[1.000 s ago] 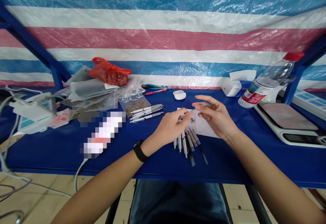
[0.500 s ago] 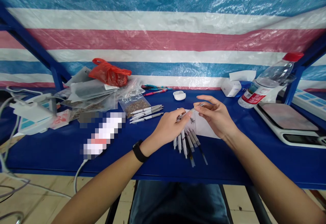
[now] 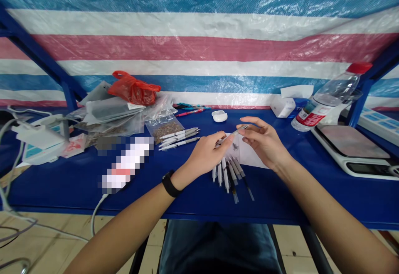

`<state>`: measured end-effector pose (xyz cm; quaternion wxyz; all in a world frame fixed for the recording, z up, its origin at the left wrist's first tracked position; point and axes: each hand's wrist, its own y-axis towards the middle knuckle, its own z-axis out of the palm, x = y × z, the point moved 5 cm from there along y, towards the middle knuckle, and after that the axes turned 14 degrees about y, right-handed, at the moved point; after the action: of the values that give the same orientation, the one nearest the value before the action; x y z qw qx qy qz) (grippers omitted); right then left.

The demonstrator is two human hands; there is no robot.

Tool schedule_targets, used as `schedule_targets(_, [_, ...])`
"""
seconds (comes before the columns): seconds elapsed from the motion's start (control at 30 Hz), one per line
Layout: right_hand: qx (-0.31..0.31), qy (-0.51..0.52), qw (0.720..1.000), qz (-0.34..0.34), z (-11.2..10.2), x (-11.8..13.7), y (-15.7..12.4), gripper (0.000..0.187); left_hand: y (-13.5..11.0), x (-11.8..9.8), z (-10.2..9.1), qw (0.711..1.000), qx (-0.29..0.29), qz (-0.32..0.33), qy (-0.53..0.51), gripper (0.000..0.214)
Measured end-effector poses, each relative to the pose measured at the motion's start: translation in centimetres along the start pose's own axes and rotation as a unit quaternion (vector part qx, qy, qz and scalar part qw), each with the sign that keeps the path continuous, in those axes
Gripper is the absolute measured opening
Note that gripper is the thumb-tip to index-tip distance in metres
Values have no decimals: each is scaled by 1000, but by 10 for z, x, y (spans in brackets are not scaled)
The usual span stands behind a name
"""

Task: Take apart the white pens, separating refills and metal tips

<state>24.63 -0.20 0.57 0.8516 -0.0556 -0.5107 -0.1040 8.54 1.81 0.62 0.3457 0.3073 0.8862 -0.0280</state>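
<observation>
**Fiddly little tube held up over a crowded blue table, easy to fumble**

Head-cam view, both bare hands up over the blue table (image 3: 62, 191). The left hand (image 3: 205, 153) has its thumb and fingers pinched in narrow on a slim clear tube (image 3: 235, 136), which sits tilted with its tip up and to the right. The right hand (image 3: 264, 143) is right at that tip, fingers curled and half open. Can't really tell from here if it's gripping or just touching.

The tube is up in the air above a sheet of white paper (image 3: 252, 157), and just below that a fanned-out row of similar thin tubes (image 3: 229, 178) lies on the table.

What I'd worry about: that pinch is tiny, so one slip or sweaty finger could drop the tube straight onto the row and knock it out of line. Any loose bits on the paper could scatter with a bump, and they'd be a pain to spot. A careless reach is the other risk. The white pens (image 3: 179, 140) and the bag of dried bits (image 3: 164, 130) sit close on the left, while the water bottle (image 3: 324, 108) stands beside the digital scale (image 3: 349, 143), so one knock could tip it onto the scale.
</observation>
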Motion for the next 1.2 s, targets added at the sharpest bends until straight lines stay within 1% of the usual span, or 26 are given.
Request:
schedule_targets(0.13, [7,3,1000,-6,1,1,0,41,0,0,0,1000,-4,1,-1,44])
schedule_targets(0.27, [-21,-41,999,-24,1,1,0,37,1,1,1,1000,1,-8,4,44])
schedule_targets(0.37, [-34,-57,997,-24,0,-2,1,40,1,2,1,1000,3,-16,7,43])
schedule_targets(0.47, [-35,-49,998,-36,-2,-3,2,40,1,3,0,1000,1,-23,11,43])
schedule_targets(0.6, [-35,-38,998,-46,-6,-1,3,37,2,2,1,1000,1,-17,7,44])
schedule_targets(0.67, [-33,-29,998,-38,-6,0,3,37,2,3,1,1000,-2,-16,5,43])
schedule_targets(0.8, [-15,-13,1000,-10,-1,3,1,44,2,3,0,1000,-8,-20,9,44])
schedule_targets(0.97, [-20,-33,999,3,1,1,-1,40,1,2,1,1000,-7,-16,8,45])
schedule_targets(1.13, [-26,5,999,-24,-4,6,1,44,2,4,1,1000,-7,-13,-1,44])
schedule_targets(1.2, [-35,16,998,-43,-6,10,2,41,3,5,1,1000,-13,-11,-4,46])
